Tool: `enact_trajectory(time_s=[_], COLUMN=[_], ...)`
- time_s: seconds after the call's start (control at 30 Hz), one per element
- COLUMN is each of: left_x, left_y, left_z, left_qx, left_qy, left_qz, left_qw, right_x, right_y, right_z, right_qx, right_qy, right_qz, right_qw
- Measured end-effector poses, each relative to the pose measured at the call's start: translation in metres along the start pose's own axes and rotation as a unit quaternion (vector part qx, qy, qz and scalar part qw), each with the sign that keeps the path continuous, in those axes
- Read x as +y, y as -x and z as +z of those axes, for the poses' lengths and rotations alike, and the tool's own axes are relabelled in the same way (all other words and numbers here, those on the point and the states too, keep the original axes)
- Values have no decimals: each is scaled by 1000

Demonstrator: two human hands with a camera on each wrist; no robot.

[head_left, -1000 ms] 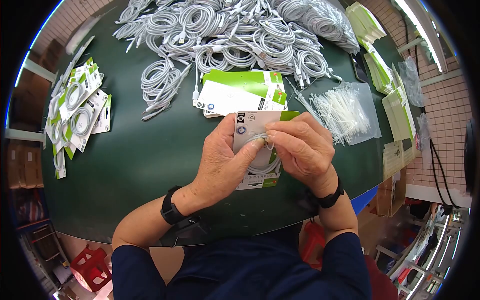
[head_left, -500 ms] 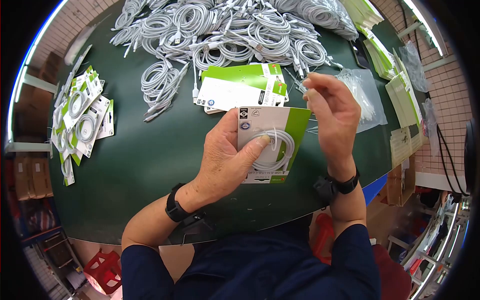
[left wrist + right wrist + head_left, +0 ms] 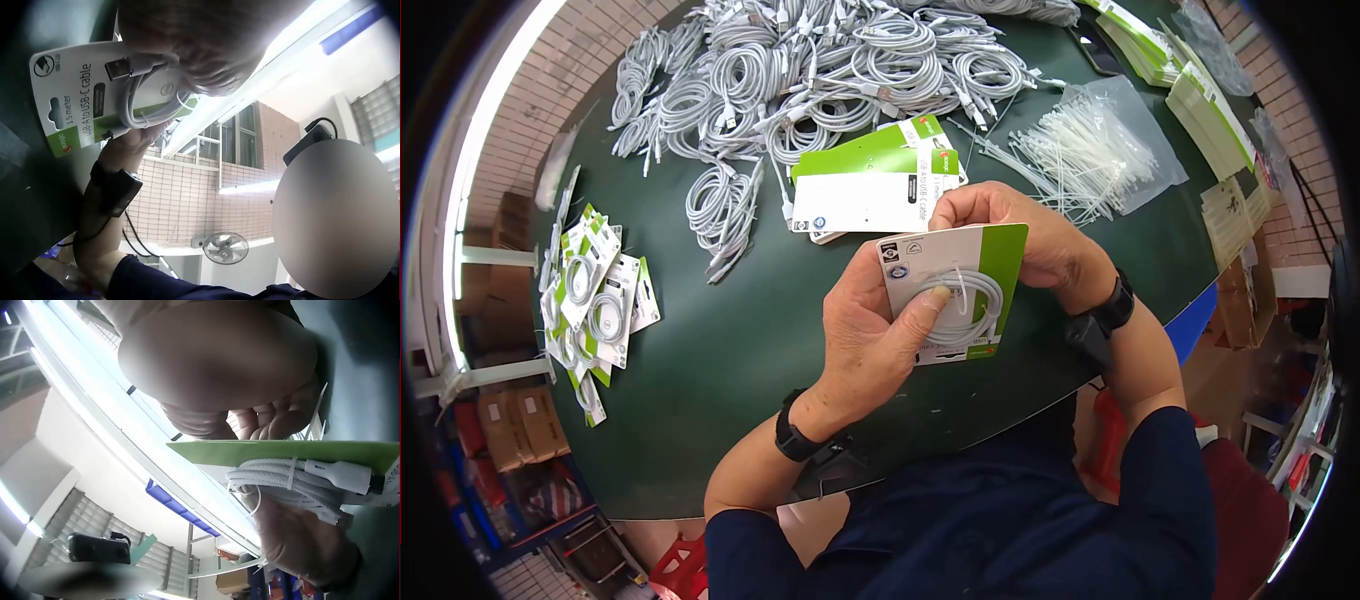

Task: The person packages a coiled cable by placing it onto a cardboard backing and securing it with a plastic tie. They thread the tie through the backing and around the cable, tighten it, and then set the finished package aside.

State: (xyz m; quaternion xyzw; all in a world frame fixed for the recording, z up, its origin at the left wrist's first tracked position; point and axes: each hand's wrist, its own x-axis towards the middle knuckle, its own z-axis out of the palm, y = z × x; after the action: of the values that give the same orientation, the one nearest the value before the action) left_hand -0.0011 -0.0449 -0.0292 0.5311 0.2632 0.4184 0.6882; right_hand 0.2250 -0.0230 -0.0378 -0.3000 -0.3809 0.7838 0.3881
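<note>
My left hand [image 3: 870, 325] grips a white-and-green packaging card [image 3: 1007, 262], its thumb pressing on the coiled grey USB cable [image 3: 980, 325] on the card's front. A thin white cable tie [image 3: 962, 290] loops over the coil. In the left wrist view the coiled cable's USB plug [image 3: 119, 67] lies against the printed card [image 3: 69, 100]. My right hand [image 3: 1040, 235] is behind the card's upper right part, fingers curled. White tie tails [image 3: 321, 412] show beside those curled fingers [image 3: 284, 422] in the right wrist view; the card partly hides the pinch.
Flat cards [image 3: 855, 200] lie stacked just beyond my hands, before a large heap of coiled cables [image 3: 830, 80]. Loose cable ties [image 3: 1090, 150] spread over a plastic bag at right. Carded cables [image 3: 605, 310] are piled at left; more cards [image 3: 1210, 120] stand at far right.
My right hand first worked at the coil's front, then rose to the right of the card, and is now behind it. My left hand keeps hold of the card and cable.
</note>
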Motion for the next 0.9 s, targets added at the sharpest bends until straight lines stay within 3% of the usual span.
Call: enact_trajectory(time_s=[0.3,0.4,0.47,0.6,0.7,0.9], left_x=[-2,-1,-2,0,3,5], left_y=[0,2,3,1,3,2], left_z=[1,0,0,1,1,1], left_qx=[3,-12,-17,-4,-4,9], left_qy=[-3,-21,-26,-11,-33,-43], left_qz=[15,34,32,14,10,11], left_qw=[1000,999,999,1000,999,999], right_x=[4,-4,-1,2,9,12], right_y=[-3,-3,-5,-7,-11,-14], right_z=[4,7,2,10,15,17], right_qx=[17,79,118,196,210,225], right_qy=[61,127,208,365,486,596], right_qz=[-66,-50,-95,-182,-301,-381], right_qw=[996,987,966,892,793,670])
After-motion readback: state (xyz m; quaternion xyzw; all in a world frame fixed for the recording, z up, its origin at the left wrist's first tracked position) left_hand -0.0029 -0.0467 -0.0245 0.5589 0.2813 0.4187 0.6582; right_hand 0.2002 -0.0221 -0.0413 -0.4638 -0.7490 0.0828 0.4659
